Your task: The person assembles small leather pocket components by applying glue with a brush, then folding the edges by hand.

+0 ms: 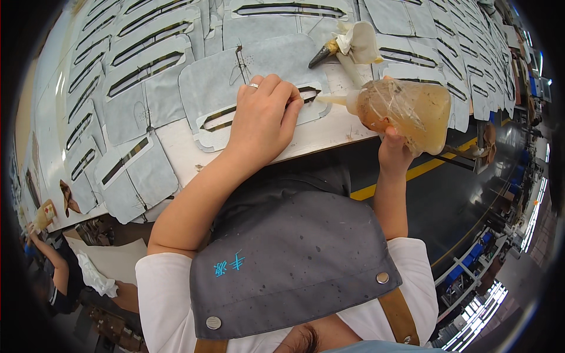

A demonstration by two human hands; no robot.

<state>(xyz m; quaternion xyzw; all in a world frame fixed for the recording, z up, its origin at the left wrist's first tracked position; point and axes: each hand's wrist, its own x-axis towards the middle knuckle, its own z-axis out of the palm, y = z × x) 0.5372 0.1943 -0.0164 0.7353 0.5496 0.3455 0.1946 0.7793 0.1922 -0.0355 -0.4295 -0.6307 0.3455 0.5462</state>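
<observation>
My right hand (395,147) grips a clear, tape-wrapped squeeze bottle (419,115) of yellowish liquid. The bottle lies on its side, its thin nozzle pointing left at the right end of a dark-edged slot. This slot (219,122) runs through a pale grey, leather-like panel (203,73) on the white table. My left hand (265,115), with a ring on one finger, rests over the slot. Its fingers are curled, and thumb and forefinger close together near the slot's right end; what they pinch is hidden. A bundle of dark threads (240,59) sticks out above the hand.
Many similar slotted panels (147,65) overlap across the table, left, back and right. Beyond my left hand lies a tool with a dark pointed tip (322,56), against a crumpled whitish piece (360,42). A co-worker's arm (53,259) holds another bottle (44,215) at far left.
</observation>
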